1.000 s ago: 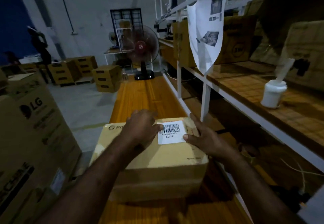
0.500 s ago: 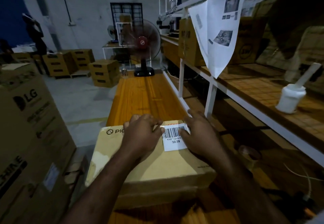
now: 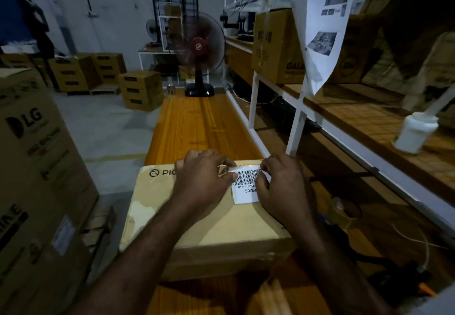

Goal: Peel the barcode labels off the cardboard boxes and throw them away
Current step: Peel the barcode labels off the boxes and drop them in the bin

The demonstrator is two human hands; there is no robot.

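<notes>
Pinching at the top corners of the barcode label (image 3: 246, 188) with curled fingers (image 3: 222, 164), left hand (image 3: 202, 181) on one corner, right hand (image 3: 283, 189) on the other. Label mostly flat on top of the cardboard box (image 3: 197, 228), near its far edge, on the table (image 3: 202, 122). Looks like just the start of peeling. Next: lift a corner, pull slowly, no tearing. Counted: one label, one box here, two hands, plus more boxes (image 3: 141, 90) on the floor, too dim to count.
</notes>
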